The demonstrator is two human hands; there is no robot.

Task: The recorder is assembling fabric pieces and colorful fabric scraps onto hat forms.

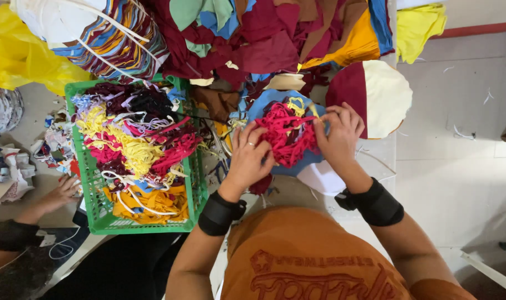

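Fingers of our left hand (248, 157) and right hand (337, 133) pinch a tangle of red fabric strips (286, 136) at centre frame, above blue cloth (272, 100). We judge small, gentle pulls best. Wrists bend inward; black wristbands (219, 214) sit below, green crate (100, 216) lower left.

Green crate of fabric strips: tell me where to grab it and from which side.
Grip the green crate by its bare right rim, coming from the right beside the left hand. The strips heap above the other edges, and another person's hand sits at its left.
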